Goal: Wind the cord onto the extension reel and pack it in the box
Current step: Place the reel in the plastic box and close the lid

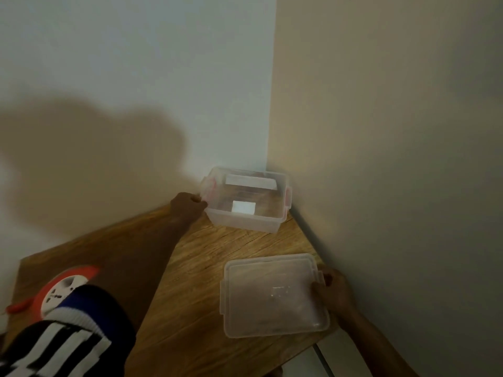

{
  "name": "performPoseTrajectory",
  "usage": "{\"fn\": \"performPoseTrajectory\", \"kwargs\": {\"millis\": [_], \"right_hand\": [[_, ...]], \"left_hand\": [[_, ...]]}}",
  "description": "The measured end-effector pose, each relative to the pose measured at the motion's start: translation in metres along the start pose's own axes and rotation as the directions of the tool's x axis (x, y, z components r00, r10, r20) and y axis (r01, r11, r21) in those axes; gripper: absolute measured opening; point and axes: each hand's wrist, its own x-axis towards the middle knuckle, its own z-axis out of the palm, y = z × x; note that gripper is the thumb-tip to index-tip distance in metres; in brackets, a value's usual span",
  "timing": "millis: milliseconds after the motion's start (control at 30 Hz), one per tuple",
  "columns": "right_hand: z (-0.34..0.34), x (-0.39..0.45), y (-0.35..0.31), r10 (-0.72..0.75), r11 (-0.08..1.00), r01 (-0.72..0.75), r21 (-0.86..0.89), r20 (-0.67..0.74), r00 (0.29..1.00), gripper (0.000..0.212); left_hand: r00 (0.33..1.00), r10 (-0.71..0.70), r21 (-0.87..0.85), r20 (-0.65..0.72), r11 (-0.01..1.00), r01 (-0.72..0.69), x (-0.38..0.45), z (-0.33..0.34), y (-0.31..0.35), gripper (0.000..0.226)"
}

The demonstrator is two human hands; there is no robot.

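Reel (64, 288) sits at about 8 o'clock in the head view, on the wooden table (190, 268): orange rim, white socket face up, half hidden behind the striped sleeve (81, 330) of the left arm. Whether the cord is fully wound cannot be told; an orange piece lies just beside it toward 9 o'clock, blurred.

Box (245, 202), clear plastic, open, stands in the wall corner near 12 o'clock from the table's middle, well apart from the reel. Long axis runs roughly 9 to 3. Inside, only white labels show.

Left hand (189, 206) reaches far out, fingers curled onto the box's near-left rim, gripping it. Right hand (330, 291) pinches the right edge of the lid (272, 295), which lies flat on the table at about 4 o'clock, off the box.

Judgement: packing step is being set up; the reel is not yet in the box. From the left hand the reel lies back toward 7 o'clock, close under that arm's elbow, so the left hand is nearer to it than the right. Box likely needs drawing toward the reel, or the reel carrying out to the corner.
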Motion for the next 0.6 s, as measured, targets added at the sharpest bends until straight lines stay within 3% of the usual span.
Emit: {"fn": "performPoseTrajectory", "kwargs": {"millis": [100,200,267,600], "right_hand": [[-0.001,-0.005,-0.006,0.024,0.988,-0.037,0.148,0.09,0.996,0.009],[0.007,-0.016,-0.015,0.058,0.957,-0.097,0.274,0.147,0.987,0.011],[0.016,-0.026,-0.022,0.053,0.94,-0.11,0.324,0.18,0.982,0.011],[0.091,-0.056,-0.065,-0.023,0.896,-0.154,0.418,0.388,0.922,0.021]], "left_hand": [[0.997,-0.038,-0.12,0.061,0.992,0.045,-0.001,-0.007,-0.014,0.02],[0.981,-0.127,-0.353,0.147,0.92,0.172,-0.01,-0.021,-0.026,0.005],[0.976,-0.148,-0.417,0.158,0.887,0.201,-0.017,-0.034,-0.038,0.013],[0.953,-0.303,-0.591,0.018,0.765,0.255,-0.081,-0.127,-0.145,0.005]]}}
